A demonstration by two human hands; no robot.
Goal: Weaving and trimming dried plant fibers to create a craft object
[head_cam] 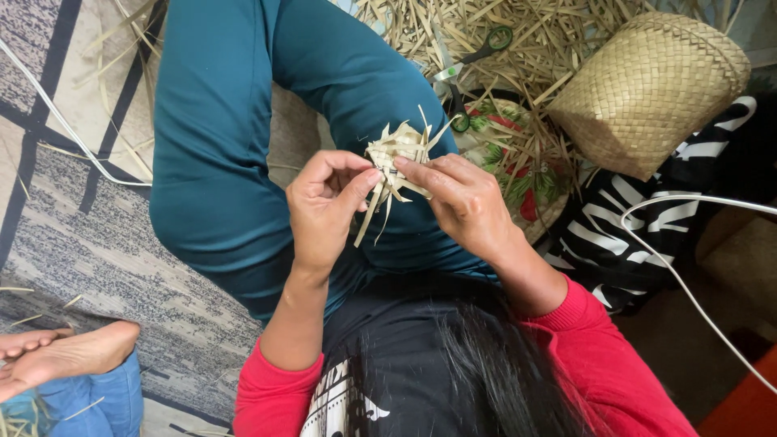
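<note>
Light, springy, easily creased: small pale woven palm-strip piece (pixel 396 162), pinched in closed grip by left hand (pixel 324 206) and right hand (pixel 465 202) at its lower edge; best held there.

Ahead of hands: loose palm strips (pixel 518 48) and scissors (pixel 477 53) cover the floor.
Right side: woven basket (pixel 647 89) and white cable (pixel 688 283) obstruct.
Left side: bent knee (pixel 218 146) blocks; patterned mat (pixel 89 251) beyond lies open.

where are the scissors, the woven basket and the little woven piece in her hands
scissors (pixel 495 40), head view, on the green handle loop
woven basket (pixel 647 93), head view, on the middle of its plaited side
small woven piece (pixel 396 154), head view, on its plaited centre between the two hands
</note>
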